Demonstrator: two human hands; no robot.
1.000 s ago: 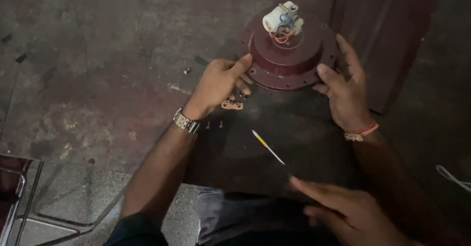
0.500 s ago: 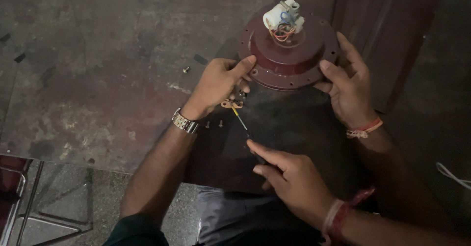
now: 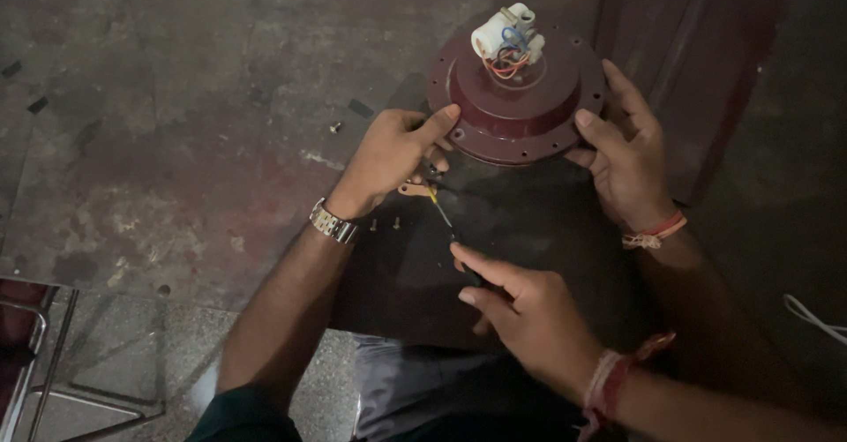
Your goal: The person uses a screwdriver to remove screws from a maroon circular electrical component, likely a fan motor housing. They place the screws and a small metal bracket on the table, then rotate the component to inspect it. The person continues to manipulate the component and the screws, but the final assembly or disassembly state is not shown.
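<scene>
- At the bottom edge, close to the camera, lie grey cloth (image 3: 415, 389) and, off to the left, a metal chair frame (image 3: 40, 354).
- Just beyond, another person's hand (image 3: 529, 318) comes in from the right, its fingers closed on a thin screwdriver (image 3: 444, 215) that points up toward the left hand.
- Two small screws (image 3: 385, 224) lie on the dark board (image 3: 547, 221), beside the wristwatch (image 3: 333, 223).
- The left hand (image 3: 388, 155) has its thumb on the rim of the fan motor (image 3: 516, 107). Its fingers curl underneath, and I cannot tell whether they clamp anything.
- The right hand (image 3: 631, 164) rests spread against the opposite rim, with the fingers apart and the thumb on the edge.
- The round maroon motor sits on the board between both hands, with a white part and wires (image 3: 505, 36) on top.
- Farther out, one loose screw (image 3: 334, 127) lies on the concrete floor (image 3: 176, 98).
</scene>
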